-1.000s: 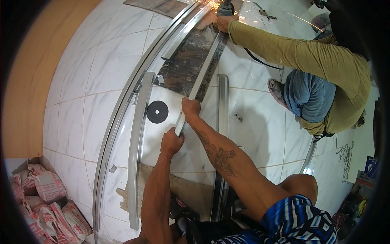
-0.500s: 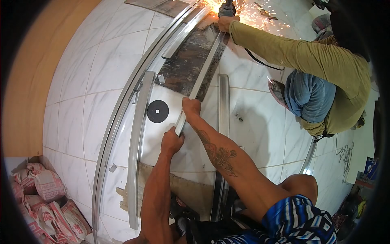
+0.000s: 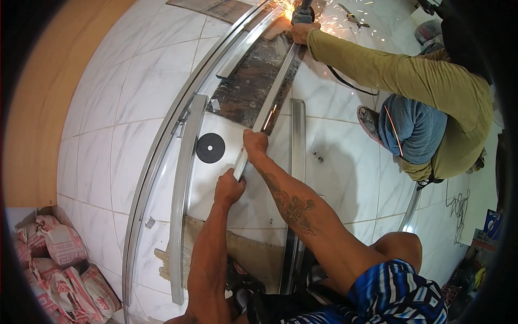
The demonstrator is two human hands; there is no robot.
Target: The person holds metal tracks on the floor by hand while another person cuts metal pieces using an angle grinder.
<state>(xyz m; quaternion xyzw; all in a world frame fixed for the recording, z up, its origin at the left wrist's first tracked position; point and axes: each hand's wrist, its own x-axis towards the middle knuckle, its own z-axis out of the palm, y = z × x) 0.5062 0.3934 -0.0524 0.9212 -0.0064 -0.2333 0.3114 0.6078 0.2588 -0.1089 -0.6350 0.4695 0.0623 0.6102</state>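
Metal bar (image 3: pixel 278 85) is gripped by the curled left hand (image 3: pixel 230 188) and curled right hand (image 3: pixel 256 143), flanked by a disc (image 3: pixel 203 148) and a rail (image 3: pixel 298 141).

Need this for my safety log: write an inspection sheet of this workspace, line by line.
Surface: white marbled floor tiles; a dark, worn board lies on them.
Job's things: metal bar, running over the board; grinder, held by a co-worker, with sparks beside it.
Clutter: black cutting disc lying flat; loose metal channel; small metal offcut.
Hands: left hand and right hand both grip the bar, ungloved.
Cables: black cable below the co-worker's sleeve, its ends unclear; tangled thin wire at the right.
Surroundings: red-printed sacks piled at lower left; co-worker crouching at the right.
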